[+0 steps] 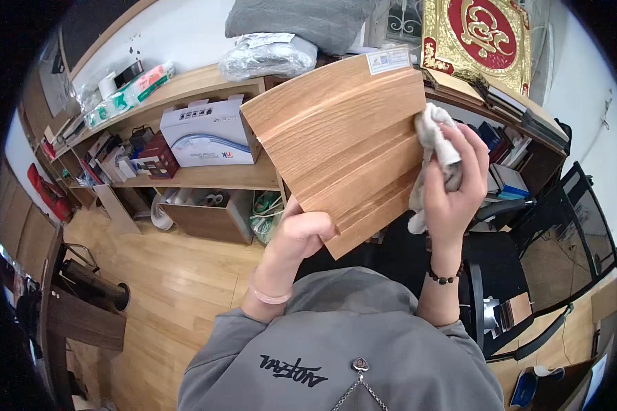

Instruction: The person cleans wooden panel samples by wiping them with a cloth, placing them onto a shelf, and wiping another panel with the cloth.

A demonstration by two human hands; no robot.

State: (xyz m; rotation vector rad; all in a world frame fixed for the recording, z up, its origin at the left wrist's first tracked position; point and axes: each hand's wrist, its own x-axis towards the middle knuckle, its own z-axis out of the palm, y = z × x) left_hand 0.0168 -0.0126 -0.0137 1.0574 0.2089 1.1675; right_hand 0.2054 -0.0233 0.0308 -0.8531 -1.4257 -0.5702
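Observation:
A brown wooden panel (349, 137) with wood grain and stepped ridges is held up, tilted, in front of my chest. A white label (389, 60) is stuck at its top edge. My left hand (304, 231) grips the panel's lower left edge, thumb on the front face and the other fingers mostly hidden behind. In my right hand (459, 181) is a bunched whitish cloth (437, 140), pressed against the panel's right edge. Part of the cloth hangs below the fingers.
Wooden shelves (219, 177) ahead hold a white box (209, 132), books and small items. A plastic-wrapped package (267, 56) and a gold-and-red plaque (483, 34) sit on top. A black mesh chair (569, 240) stands at right; wooden floor (178, 281) shows at left.

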